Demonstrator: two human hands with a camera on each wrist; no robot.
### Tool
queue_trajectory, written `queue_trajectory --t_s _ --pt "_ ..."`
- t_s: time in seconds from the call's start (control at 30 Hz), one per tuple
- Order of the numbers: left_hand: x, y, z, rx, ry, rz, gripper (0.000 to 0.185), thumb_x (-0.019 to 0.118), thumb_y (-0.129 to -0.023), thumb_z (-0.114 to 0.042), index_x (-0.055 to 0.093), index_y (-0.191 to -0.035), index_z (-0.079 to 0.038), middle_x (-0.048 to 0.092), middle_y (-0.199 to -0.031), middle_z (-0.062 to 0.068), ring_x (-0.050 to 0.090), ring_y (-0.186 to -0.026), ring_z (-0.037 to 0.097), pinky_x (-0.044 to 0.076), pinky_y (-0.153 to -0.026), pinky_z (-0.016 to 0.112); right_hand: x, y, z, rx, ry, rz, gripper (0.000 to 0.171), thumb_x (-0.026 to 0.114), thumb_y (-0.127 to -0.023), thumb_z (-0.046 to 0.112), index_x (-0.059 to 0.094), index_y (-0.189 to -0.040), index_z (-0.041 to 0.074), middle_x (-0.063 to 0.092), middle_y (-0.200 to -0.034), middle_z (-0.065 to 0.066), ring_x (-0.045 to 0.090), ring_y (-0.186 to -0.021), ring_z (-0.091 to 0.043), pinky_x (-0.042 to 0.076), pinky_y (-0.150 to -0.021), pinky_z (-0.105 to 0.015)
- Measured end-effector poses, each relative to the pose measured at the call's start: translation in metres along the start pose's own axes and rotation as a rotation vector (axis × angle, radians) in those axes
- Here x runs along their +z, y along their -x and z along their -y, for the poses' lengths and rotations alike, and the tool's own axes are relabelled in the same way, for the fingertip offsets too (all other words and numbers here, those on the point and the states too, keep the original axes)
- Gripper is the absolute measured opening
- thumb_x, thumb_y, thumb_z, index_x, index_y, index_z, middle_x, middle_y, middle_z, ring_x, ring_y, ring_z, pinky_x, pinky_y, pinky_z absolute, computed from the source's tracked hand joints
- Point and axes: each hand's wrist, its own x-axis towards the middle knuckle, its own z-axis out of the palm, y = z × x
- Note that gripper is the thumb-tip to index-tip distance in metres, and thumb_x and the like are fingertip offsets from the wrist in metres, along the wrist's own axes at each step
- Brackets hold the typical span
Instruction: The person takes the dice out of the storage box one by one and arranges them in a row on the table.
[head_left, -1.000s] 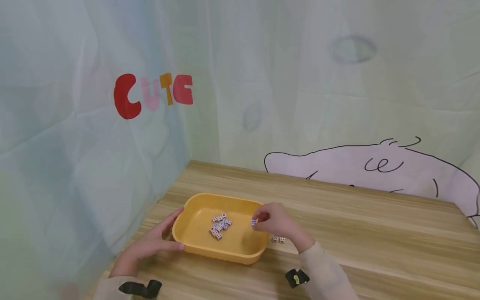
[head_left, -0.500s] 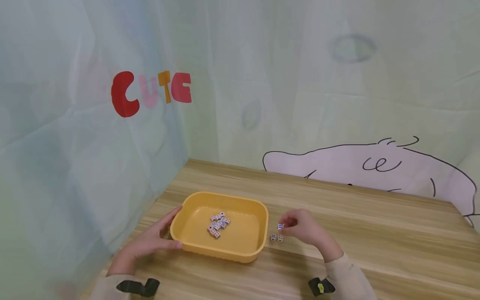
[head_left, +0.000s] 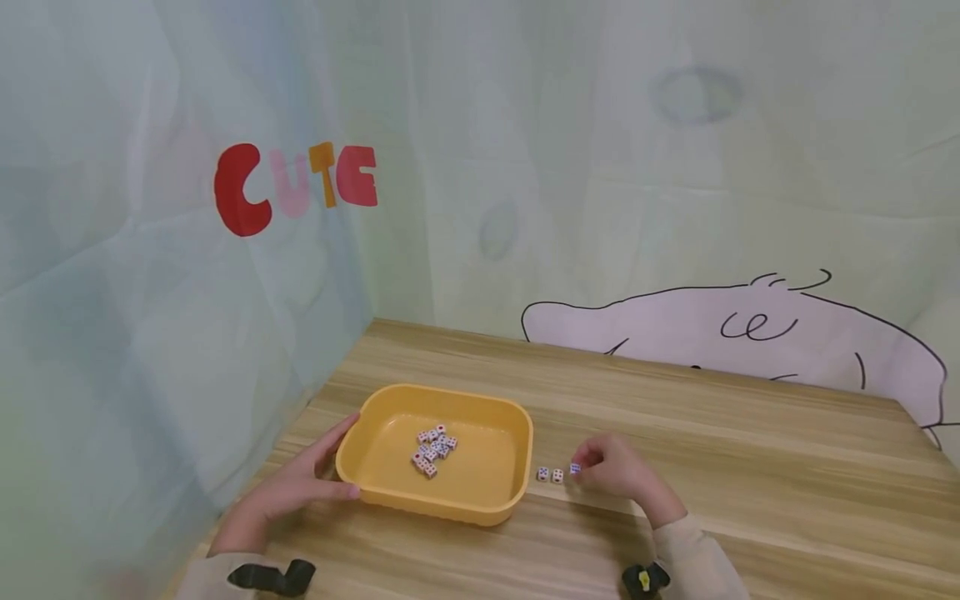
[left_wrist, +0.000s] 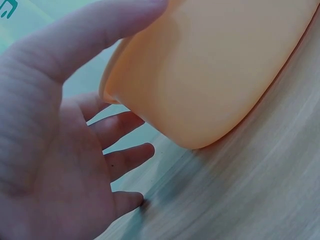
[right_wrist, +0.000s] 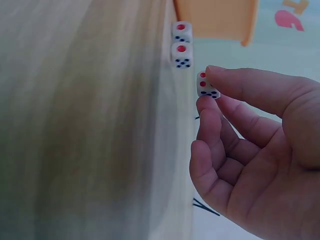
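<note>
Head view, right hand (head_left: 618, 471) pinching a die (head_left: 575, 469) beside two dice (head_left: 550, 475), left hand (head_left: 288, 492) open against yellow tray (head_left: 480, 500).

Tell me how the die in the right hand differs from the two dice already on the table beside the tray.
The small white die is pinched between the right hand's thumb and fingertip; the two white dice lie free on the wooden table, touched by no hand. The pinched die stands alone at the end of the line, while the two sit close together nearer the yellow plastic tray. All three are alike in size and each shows a red pip.
</note>
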Motion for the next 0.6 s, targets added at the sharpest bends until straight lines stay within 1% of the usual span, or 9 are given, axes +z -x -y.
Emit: queue_trajectory --t_s 0.1,0.23,0.33,0.47,0.6 --pt "0.0002 0.0005 0.0017 0.003 0.012 0.000 0.100 0.079 -0.078 -0.018 0.015 -0.155 -0.010 0.009 -0.160 0.021 0.001 -0.144 0.048 0.002 -0.106 0.073 0.0015 0.0000 -0.0042 -0.002 -0.015 0.006 0.011 0.074 -0.073 0.001 0.067 -0.082 0.000 0.059 -0.071 0.001 0.051 -0.067 -0.013 0.045 -0.059 -0.027" --pt "-0.0005 0.0012 0.0021 0.041 0.019 0.019 0.099 0.078 -0.079 -0.015 0.014 -0.155 -0.007 0.009 -0.159 0.023 0.002 -0.143 0.049 0.004 -0.106 0.073 0.0033 0.0002 -0.0072 0.017 -0.017 0.006 0.012 0.075 -0.072 0.000 0.068 -0.082 -0.001 0.060 -0.071 0.001 0.052 -0.067 -0.013 0.046 -0.060 -0.027" --pt "-0.0012 0.0014 0.0014 0.056 0.021 0.030 0.099 0.078 -0.079 -0.014 0.014 -0.155 -0.006 0.009 -0.159 0.023 0.002 -0.143 0.049 0.005 -0.107 0.072 0.0040 0.0005 -0.0072 0.029 -0.009 0.004 0.012 0.075 -0.072 0.000 0.068 -0.083 -0.001 0.061 -0.072 0.000 0.052 -0.068 -0.013 0.046 -0.060 -0.028" --pt "-0.0017 0.0015 0.0005 0.053 0.024 0.032 0.100 0.078 -0.079 -0.014 0.014 -0.155 -0.008 0.010 -0.159 0.022 0.003 -0.144 0.048 0.005 -0.107 0.072 0.0052 0.0001 -0.0062 0.037 -0.011 0.010 0.012 0.075 -0.072 0.000 0.068 -0.082 -0.001 0.061 -0.073 0.000 0.052 -0.069 -0.014 0.046 -0.061 -0.028" --pt "-0.0020 0.0012 0.0008 0.055 0.020 0.030 0.100 0.078 -0.078 -0.014 0.014 -0.155 -0.008 0.010 -0.159 0.023 0.003 -0.143 0.049 0.006 -0.106 0.073 0.0074 -0.0012 -0.0052 0.063 -0.006 0.008 0.012 0.076 -0.073 0.001 0.068 -0.082 0.001 0.060 -0.073 0.000 0.052 -0.069 -0.015 0.045 -0.061 -0.028"
